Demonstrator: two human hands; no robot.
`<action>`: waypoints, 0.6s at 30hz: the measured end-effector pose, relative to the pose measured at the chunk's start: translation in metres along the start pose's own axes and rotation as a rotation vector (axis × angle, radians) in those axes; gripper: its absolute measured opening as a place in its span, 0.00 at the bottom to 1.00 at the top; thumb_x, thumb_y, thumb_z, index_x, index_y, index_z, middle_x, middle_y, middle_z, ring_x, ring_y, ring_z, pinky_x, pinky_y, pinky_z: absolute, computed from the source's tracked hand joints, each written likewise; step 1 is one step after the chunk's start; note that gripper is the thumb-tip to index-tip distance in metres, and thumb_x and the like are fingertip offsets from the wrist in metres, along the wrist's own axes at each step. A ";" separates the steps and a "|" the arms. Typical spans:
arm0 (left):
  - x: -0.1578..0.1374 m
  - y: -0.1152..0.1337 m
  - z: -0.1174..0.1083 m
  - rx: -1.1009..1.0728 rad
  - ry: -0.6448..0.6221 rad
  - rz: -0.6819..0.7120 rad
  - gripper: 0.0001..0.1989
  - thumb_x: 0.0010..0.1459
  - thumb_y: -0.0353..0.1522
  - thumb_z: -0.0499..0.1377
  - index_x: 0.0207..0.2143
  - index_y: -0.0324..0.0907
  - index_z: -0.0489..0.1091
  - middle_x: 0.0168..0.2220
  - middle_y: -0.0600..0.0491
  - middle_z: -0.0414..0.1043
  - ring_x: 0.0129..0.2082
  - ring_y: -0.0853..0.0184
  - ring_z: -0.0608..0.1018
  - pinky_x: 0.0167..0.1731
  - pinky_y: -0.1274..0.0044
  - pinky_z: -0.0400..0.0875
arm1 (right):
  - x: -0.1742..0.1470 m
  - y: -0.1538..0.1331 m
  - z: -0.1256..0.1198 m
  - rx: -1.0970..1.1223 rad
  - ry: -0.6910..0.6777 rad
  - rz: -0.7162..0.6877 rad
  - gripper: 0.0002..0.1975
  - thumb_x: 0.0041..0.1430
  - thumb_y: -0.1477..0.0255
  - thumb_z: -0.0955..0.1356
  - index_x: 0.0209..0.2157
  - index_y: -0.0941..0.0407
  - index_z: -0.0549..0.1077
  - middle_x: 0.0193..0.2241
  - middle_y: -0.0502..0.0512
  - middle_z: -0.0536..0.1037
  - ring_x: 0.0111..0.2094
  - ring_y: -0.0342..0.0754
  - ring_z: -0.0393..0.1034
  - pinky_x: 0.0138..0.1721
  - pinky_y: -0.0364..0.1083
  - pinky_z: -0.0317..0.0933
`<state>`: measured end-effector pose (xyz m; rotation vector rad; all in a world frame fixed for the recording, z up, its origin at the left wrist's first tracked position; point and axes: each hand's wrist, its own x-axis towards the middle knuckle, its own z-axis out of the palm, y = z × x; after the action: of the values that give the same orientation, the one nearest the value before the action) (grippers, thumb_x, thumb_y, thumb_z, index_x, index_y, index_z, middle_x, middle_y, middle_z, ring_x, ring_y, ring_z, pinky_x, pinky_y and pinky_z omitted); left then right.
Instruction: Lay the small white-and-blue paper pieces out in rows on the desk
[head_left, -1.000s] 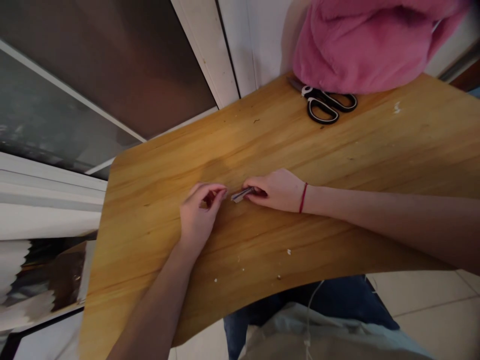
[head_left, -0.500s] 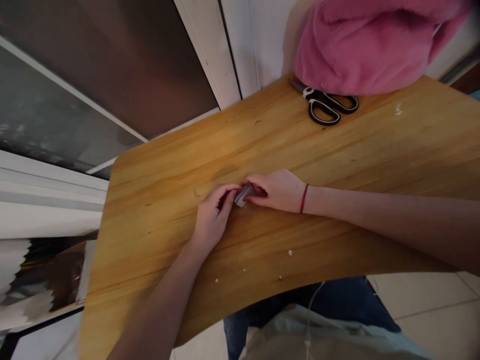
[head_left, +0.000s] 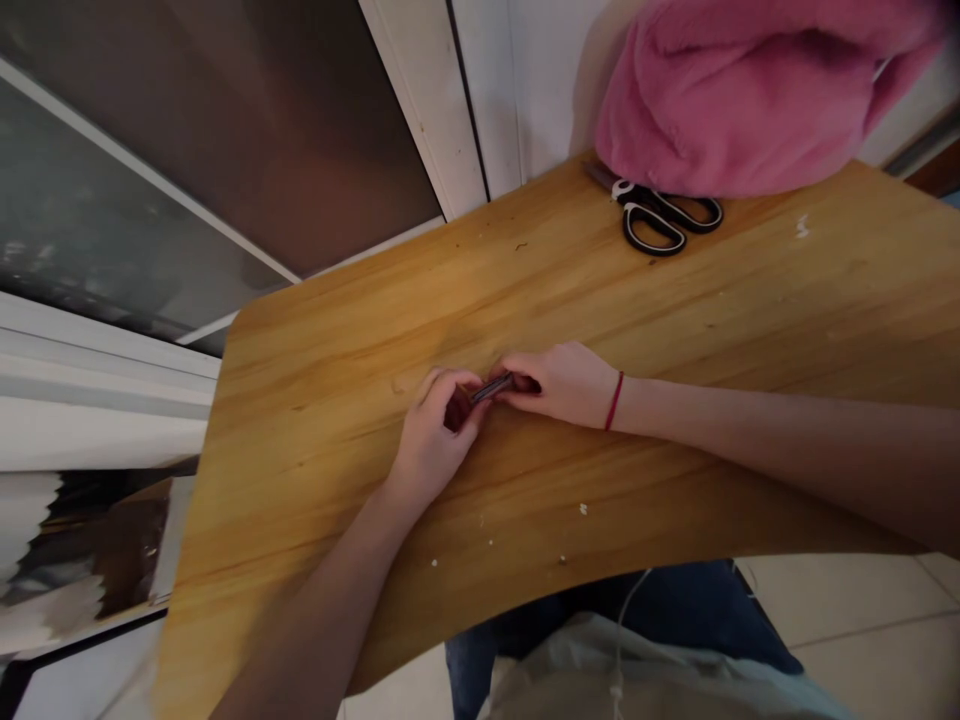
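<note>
Between my two hands is a small, thin, dark grey flat piece (head_left: 493,387), seen nearly edge-on; its kind I cannot make out. My left hand (head_left: 439,425) pinches its left end between thumb and fingers. The other end is gripped by the fingertips of my right hand (head_left: 559,383), which has a red cord round the wrist. Both hands are just over the middle of the wooden table (head_left: 337,450).
Black-and-white-handled scissors (head_left: 656,218) lie at the back of the table, beside a pink plush cloth (head_left: 742,110). White scraps (head_left: 583,509) dot the near part. A glass-panelled frame (head_left: 409,110) borders the far left edge.
The small piece has been tilted, so its broad pale face has turned out of sight and its thin edge shows. My left hand has shifted slightly right, with its fingers more curled.
</note>
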<state>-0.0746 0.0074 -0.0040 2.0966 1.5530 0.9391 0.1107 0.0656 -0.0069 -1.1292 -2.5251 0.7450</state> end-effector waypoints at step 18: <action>0.000 -0.003 0.001 0.016 -0.019 0.096 0.06 0.55 0.25 0.58 0.32 0.42 0.64 0.31 0.56 0.63 0.27 0.75 0.67 0.26 0.82 0.65 | -0.001 -0.001 0.002 -0.098 -0.007 -0.026 0.14 0.60 0.62 0.63 0.43 0.53 0.73 0.25 0.49 0.75 0.26 0.43 0.66 0.25 0.41 0.46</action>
<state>-0.0761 0.0084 -0.0063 2.2023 1.4665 0.9389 0.1100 0.0641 -0.0079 -1.1238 -2.6027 0.6256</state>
